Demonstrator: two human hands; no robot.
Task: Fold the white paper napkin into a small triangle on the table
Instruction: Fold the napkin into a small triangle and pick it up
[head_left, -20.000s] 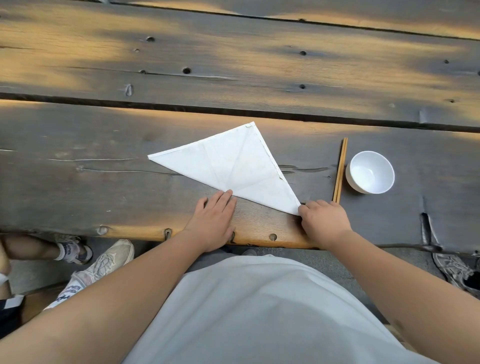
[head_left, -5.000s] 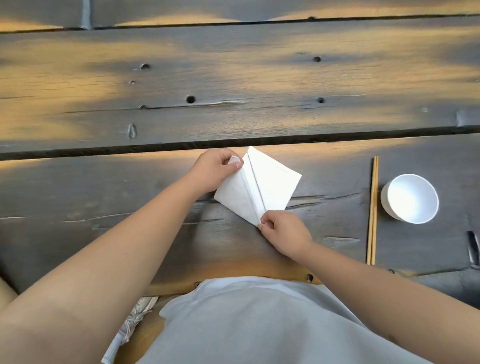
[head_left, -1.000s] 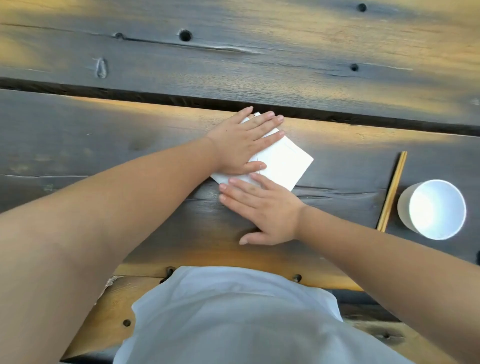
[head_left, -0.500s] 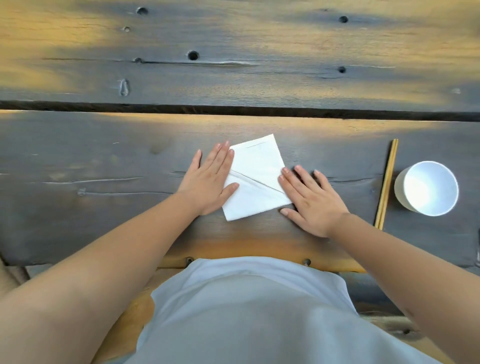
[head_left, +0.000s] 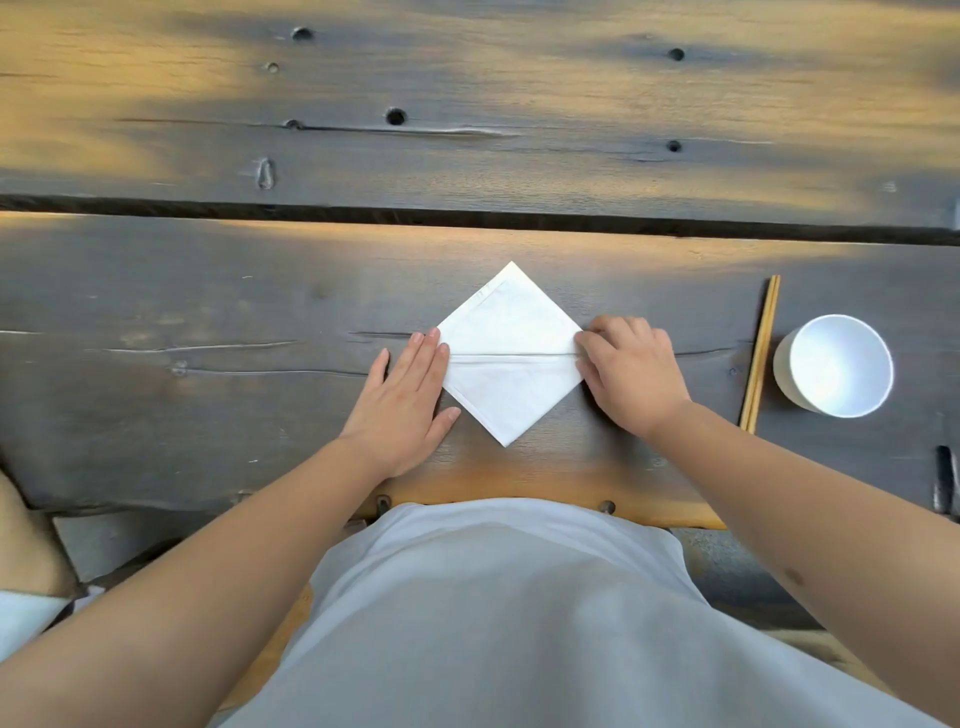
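The white paper napkin (head_left: 511, 353) lies flat on the dark wooden table (head_left: 208, 338) as a small diamond, with a crease running across it from left corner to right corner. My left hand (head_left: 410, 395) lies flat with straight fingers, its fingertips touching the napkin's left corner. My right hand (head_left: 631, 376) is at the right corner with fingers curled; the fingertips pinch or press that corner, and I cannot tell which.
A pair of wooden chopsticks (head_left: 759, 353) lies to the right of my right hand, and a white bowl (head_left: 834, 366) stands beyond them. A wide gap (head_left: 467, 215) between planks runs behind the napkin. The table's near edge (head_left: 519, 493) is just below the napkin.
The napkin has turned from a tilted square into an upright diamond with its crease level. My right hand's fingers went from flat beside it to curled at the right corner.
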